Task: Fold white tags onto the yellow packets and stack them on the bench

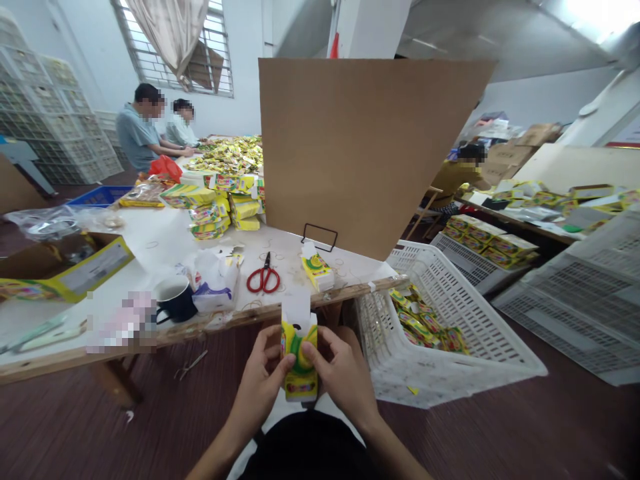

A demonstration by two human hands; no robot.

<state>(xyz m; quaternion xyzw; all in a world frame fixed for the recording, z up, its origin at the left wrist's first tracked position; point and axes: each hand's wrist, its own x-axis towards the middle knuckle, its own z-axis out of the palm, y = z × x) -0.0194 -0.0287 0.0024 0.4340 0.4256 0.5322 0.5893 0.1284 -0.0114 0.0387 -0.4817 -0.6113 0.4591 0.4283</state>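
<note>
Between my two hands is a small yellow and green carton (301, 363), held upright in front of the table edge, its white top flap standing up. My left hand (263, 370) grips its left side, thumb on the front face. On the right side, my right hand (343, 373) holds it the same way, with the thumb across the front. What is inside the carton cannot be seen. Just beyond, a similar small carton (318, 269) lies on the table (240, 320) near the edge. Red-handled scissors (264, 277) rest to its left.
A white plastic crate (425, 373) with yellow-green packets (425, 323) stands at my right. A large cardboard sheet (355, 153) rises behind the table edge. A dark mug (175, 299), a tissue pack (216, 280) and stacked cartons (207, 213) are on the table. Several people sit farther off.
</note>
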